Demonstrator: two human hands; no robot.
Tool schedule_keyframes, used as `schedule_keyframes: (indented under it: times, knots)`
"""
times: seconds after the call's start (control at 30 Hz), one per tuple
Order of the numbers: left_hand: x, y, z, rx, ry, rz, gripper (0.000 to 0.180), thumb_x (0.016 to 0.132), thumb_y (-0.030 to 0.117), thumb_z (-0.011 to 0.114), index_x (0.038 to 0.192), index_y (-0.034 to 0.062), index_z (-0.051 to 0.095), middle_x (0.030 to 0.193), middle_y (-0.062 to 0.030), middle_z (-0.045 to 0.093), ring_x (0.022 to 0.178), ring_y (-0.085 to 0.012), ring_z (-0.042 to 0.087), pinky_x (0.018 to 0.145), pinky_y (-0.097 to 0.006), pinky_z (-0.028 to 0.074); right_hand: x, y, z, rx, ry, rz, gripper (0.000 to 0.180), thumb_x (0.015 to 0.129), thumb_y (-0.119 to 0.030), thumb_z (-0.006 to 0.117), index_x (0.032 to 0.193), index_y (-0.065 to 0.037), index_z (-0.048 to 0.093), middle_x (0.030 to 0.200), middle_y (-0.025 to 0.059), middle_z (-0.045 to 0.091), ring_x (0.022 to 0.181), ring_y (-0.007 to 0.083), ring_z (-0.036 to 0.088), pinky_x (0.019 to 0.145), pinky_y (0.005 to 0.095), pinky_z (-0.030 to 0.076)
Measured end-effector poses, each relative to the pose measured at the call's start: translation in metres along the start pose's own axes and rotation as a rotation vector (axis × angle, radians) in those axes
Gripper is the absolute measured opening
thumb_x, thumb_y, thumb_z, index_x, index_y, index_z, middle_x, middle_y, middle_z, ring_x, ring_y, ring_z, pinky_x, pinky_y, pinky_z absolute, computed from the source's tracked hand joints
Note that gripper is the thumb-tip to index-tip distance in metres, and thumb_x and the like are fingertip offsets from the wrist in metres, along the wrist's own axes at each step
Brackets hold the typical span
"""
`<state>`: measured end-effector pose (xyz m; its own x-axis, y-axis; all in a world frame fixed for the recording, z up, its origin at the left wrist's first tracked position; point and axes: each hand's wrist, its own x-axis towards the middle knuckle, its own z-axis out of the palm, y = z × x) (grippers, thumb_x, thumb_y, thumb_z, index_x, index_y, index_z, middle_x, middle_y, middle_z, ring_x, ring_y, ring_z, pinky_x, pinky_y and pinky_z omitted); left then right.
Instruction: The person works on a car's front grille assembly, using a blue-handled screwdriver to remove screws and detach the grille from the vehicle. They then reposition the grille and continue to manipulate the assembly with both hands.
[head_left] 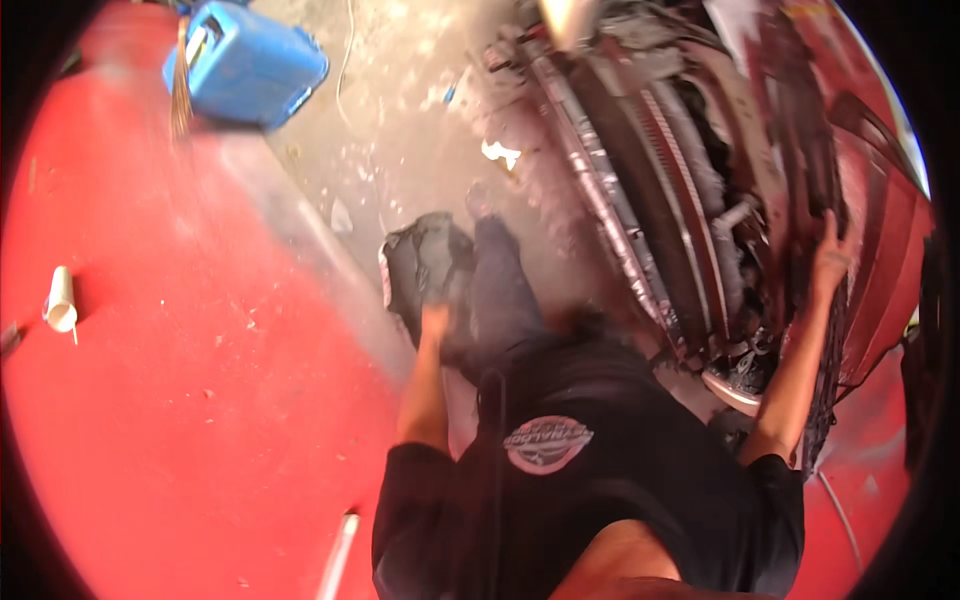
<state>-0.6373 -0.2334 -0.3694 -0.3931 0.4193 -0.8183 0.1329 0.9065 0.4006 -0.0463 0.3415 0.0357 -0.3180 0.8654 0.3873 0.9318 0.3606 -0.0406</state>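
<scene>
My left hand [435,320] reaches down and grips a dark grey floppy piece [425,255], which may be a cloth or a plastic cover; blur hides which. It hangs just above the concrete floor, beside my leg in dark trousers [500,285]. My right hand [830,258] is stretched out to the right. Its fingers lie around the edge of a black part [812,180] in the open front of a red car [890,250]. My black shirt fills the lower middle of the picture.
The car's exposed radiator and black ribbed parts [650,190] stand to the right. A blue plastic canister [245,62] sits at the top left by a broom handle. A white cup [61,300] lies on the red floor [200,400]. Paint-spattered concrete [400,130] runs up the middle.
</scene>
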Motion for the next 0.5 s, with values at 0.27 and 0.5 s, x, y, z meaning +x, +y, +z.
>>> schedule_keyframes:
  times: [0.27, 0.5]
  knots:
    - [0.27, 0.172, -0.127, 0.241, 0.166, 0.423, 0.048, 0.088, 0.019, 0.061, 0.133, 0.0019, 0.063, 0.113, -0.0254, 0.071, 0.106, -0.0392, 0.069, 0.094, -0.045, 0.055, 0.031, 0.0, 0.001, 0.193, -0.224, 0.566, 0.042, 0.101, -0.018, 0.058, 0.139, -0.001, 0.061, 0.14, 0.0147, 0.061, 0.122, 0.0233, 0.063, 0.103, 0.0348, 0.05]
    - [0.504, 0.299, -0.105, 0.268, 0.181, 0.367, 0.05, 0.086, 0.02, 0.065, 0.136, 0.0137, 0.062, 0.137, -0.0256, 0.057, 0.124, -0.0415, 0.059, 0.105, -0.05, 0.049, 0.011, 0.02, -0.047, -0.167, -0.277, 0.255, 0.037, 0.102, -0.014, 0.053, 0.133, 0.003, 0.064, 0.138, 0.0191, 0.064, 0.127, 0.0335, 0.061, 0.11, 0.0419, 0.048]
